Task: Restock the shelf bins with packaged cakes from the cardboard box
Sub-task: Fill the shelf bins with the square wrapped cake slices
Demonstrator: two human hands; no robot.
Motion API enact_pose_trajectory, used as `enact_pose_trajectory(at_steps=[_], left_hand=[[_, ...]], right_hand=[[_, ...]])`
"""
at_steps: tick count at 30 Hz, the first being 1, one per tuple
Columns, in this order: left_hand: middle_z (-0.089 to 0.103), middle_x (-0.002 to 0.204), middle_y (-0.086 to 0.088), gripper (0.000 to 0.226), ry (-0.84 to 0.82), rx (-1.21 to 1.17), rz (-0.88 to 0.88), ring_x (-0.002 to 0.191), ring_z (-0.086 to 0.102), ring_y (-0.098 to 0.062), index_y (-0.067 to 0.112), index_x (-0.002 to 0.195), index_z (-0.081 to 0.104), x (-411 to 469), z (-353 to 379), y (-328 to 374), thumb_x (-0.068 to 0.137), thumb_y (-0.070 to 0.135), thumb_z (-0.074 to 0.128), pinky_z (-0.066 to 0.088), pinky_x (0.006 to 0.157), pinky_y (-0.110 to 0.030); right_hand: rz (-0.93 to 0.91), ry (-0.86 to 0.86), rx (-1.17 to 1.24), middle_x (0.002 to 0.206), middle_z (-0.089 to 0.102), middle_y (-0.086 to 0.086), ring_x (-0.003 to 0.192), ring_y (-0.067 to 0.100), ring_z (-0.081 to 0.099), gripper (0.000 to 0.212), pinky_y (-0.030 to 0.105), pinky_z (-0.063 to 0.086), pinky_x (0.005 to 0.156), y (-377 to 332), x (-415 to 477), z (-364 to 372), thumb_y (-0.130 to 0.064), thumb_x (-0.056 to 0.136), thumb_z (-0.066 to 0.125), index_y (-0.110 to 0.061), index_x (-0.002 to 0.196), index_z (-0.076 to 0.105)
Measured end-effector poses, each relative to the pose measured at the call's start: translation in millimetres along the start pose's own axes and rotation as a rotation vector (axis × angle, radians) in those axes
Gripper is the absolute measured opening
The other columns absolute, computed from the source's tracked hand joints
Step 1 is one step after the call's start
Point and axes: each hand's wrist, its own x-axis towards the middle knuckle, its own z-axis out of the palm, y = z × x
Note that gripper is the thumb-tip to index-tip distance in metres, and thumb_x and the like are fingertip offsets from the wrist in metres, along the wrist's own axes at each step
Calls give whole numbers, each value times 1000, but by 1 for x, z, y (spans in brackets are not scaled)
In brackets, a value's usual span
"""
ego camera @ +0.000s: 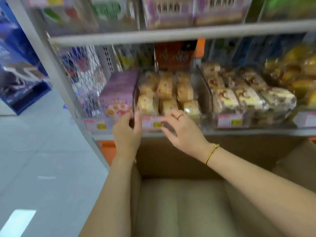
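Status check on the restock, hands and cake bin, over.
Left hand grips the cake bin at its front corner. Right hand at its front edge, grip unclear. Cardboard box below looks empty. Nothing blocking.

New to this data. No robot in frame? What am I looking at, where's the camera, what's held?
No machine here: a person works with bare hands, and the single picture comes from a camera worn on their head, looking forward and down. The left hand grips the front left corner of a clear bin of wrapped cakes on a shop shelf. The right hand touches the bin's front by the price label; blur hides whether it grips. A purple carton stands left of the bin. Below is the open cardboard box; no cakes show in its visible part.
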Motion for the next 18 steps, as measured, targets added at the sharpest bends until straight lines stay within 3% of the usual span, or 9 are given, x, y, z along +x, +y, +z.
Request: enact_pose_trajectory(at_steps=[3,5,7,10,12,14,16,18], left_hand=[[32,50,6,39,-108,84,70,46,29,-12,17,57,40,-36,8,-4,93,26,49,17,50,-25],[35,49,6,40,-262,148,55,45,39,-19,21,54,40,-73,20,-7,92,32,48,21,52,-27],[45,52,2,44,-629,282,-66,56,54,-26,18,55,47,-114,37,-16,92,42,48,32,54,-28],[64,81,-8,40,-1361,467,-416,83,65,-27,10,80,65,-179,55,-35,91,47,57,46,65,-28],[62,81,-9,34,-1682,523,-643,76,64,-26,10,79,60,-220,52,-52,92,42,59,44,59,-26],[61,84,-6,27,-1895,598,-822,69,57,-20,12,89,58,-256,44,-70,91,39,61,45,64,-27],[63,111,-6,37,-2069,721,-722,89,59,-21,11,111,58,-281,41,-84,89,39,65,48,79,-31],[58,128,-8,50,-2057,773,-542,110,58,-25,8,128,51,-293,42,-88,88,33,67,47,90,-33]], right_hand=[[37,-107,37,92,50,-1,70,14,50,11,24,44,60,0,-52,15,-23,90,61,-13,92,56],[133,-288,26,89,41,-5,68,17,48,11,32,43,59,13,-87,34,-22,89,60,-15,89,51],[255,-492,8,91,39,-6,76,18,50,11,35,45,69,34,-120,55,-18,88,59,-18,91,48],[494,-832,51,97,48,-2,102,23,54,18,29,41,80,63,-172,84,-17,85,61,-20,97,48],[584,-1102,26,110,60,6,114,25,54,25,26,41,81,71,-206,103,-21,86,64,-14,109,57],[580,-1361,-17,114,65,13,110,27,59,25,26,45,80,70,-240,121,-26,86,66,-7,102,64],[571,-1525,10,111,67,16,101,29,62,31,28,46,79,65,-270,138,-30,87,66,-1,96,67],[670,-1580,104,108,67,16,87,27,57,41,27,45,77,61,-294,153,-33,88,65,4,106,66]])
